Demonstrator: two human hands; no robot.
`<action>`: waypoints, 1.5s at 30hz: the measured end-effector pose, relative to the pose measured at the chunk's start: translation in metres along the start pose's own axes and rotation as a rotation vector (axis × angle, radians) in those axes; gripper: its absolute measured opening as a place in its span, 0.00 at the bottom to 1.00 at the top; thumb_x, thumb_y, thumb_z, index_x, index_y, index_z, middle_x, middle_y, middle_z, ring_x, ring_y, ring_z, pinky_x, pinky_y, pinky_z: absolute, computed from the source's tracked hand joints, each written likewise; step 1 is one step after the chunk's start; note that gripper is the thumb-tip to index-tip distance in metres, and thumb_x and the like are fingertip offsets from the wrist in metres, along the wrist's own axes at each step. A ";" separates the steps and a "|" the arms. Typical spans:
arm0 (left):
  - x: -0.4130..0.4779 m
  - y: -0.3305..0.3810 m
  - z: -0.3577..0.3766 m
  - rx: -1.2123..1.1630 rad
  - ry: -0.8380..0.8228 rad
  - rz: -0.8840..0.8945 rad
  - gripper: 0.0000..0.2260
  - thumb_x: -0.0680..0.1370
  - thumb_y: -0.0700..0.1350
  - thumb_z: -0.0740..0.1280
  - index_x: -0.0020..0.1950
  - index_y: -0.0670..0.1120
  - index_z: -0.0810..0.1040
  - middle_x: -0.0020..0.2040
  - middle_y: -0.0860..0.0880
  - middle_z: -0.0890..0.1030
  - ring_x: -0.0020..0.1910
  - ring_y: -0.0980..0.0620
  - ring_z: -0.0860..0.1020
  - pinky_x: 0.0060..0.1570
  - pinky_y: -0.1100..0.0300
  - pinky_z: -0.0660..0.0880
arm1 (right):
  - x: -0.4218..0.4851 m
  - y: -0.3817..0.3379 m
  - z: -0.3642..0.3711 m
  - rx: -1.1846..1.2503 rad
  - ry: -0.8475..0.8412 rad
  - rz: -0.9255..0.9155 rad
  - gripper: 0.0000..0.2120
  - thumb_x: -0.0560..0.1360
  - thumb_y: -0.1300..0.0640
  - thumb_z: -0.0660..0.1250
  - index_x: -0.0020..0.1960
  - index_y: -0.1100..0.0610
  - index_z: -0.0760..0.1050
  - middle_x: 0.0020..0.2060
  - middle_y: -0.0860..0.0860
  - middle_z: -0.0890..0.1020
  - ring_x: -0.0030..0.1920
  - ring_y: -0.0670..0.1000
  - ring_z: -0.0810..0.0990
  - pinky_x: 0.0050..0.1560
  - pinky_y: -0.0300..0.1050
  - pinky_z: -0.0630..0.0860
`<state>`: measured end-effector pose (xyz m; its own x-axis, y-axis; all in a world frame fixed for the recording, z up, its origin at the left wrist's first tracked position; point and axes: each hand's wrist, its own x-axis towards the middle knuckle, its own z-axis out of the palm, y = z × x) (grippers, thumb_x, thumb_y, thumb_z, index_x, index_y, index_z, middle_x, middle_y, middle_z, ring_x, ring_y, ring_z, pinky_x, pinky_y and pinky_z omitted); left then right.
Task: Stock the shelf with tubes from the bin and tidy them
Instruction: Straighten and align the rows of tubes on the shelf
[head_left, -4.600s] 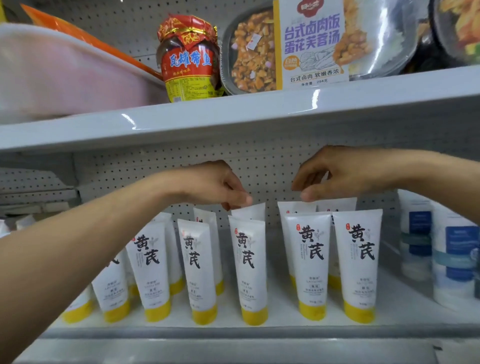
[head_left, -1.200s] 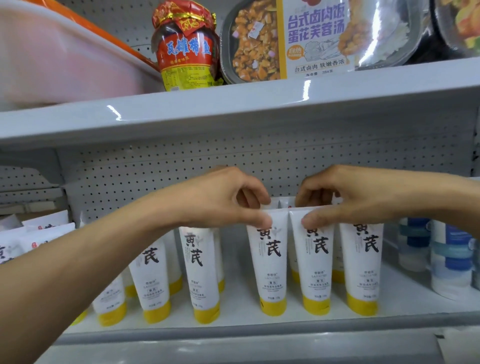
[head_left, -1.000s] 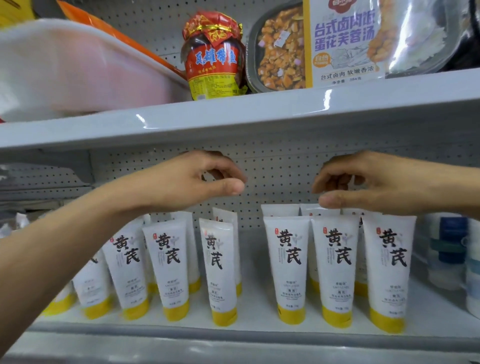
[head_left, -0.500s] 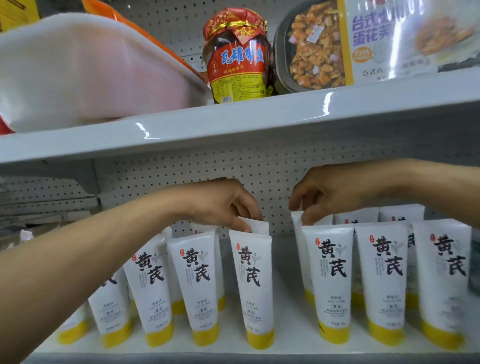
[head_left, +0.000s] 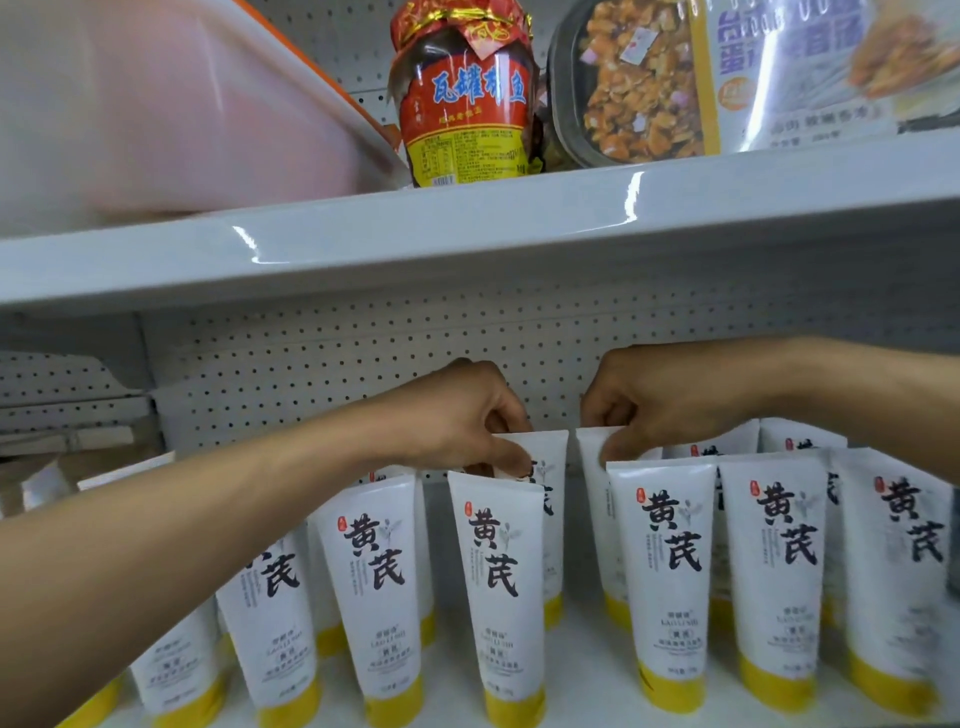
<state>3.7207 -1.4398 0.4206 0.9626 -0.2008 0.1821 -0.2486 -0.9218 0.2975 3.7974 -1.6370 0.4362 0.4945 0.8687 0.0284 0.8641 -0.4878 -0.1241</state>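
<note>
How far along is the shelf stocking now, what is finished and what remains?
Done: the right front tubes stand in an even row on the shelf. In hand: the left hand pinches the top of a back tube, the right hand that of a second back tube. Left: the left tubes lean and need straightening; the contents of the bin cannot be seen.

White tubes (head_left: 498, 587) with yellow caps and bold black characters stand cap-down on the lower shelf (head_left: 582, 670), with a front row and more tubes close behind; those at the left lean a little. Across the gap in the middle, the left back tube (head_left: 548, 462) is pinched at its flat top by the left hand (head_left: 457, 415), and the right back tube (head_left: 592, 467) by the right hand (head_left: 670, 400).
</note>
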 end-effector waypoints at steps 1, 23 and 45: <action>0.001 0.000 0.001 -0.004 0.006 -0.003 0.02 0.73 0.46 0.74 0.45 0.49 0.85 0.42 0.55 0.86 0.39 0.58 0.84 0.48 0.55 0.82 | -0.001 0.000 0.000 0.011 -0.001 -0.004 0.07 0.75 0.53 0.71 0.47 0.57 0.82 0.43 0.51 0.86 0.45 0.51 0.84 0.52 0.55 0.81; -0.001 0.006 0.003 -0.098 -0.008 -0.043 0.04 0.73 0.44 0.74 0.47 0.45 0.85 0.42 0.52 0.86 0.41 0.54 0.85 0.49 0.54 0.82 | -0.004 0.000 0.003 0.032 0.010 -0.003 0.06 0.75 0.52 0.71 0.49 0.53 0.82 0.43 0.45 0.86 0.44 0.45 0.84 0.51 0.49 0.81; -0.063 0.027 -0.015 0.066 -0.075 0.018 0.13 0.68 0.51 0.77 0.51 0.56 0.84 0.45 0.64 0.84 0.48 0.67 0.80 0.50 0.76 0.71 | -0.063 -0.021 0.003 0.023 0.018 -0.005 0.10 0.69 0.41 0.72 0.48 0.44 0.82 0.42 0.33 0.84 0.43 0.36 0.82 0.54 0.43 0.79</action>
<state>3.6522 -1.4467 0.4310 0.9641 -0.2392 0.1154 -0.2603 -0.9372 0.2321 3.7481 -1.6812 0.4338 0.4919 0.8693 0.0472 0.8643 -0.4811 -0.1465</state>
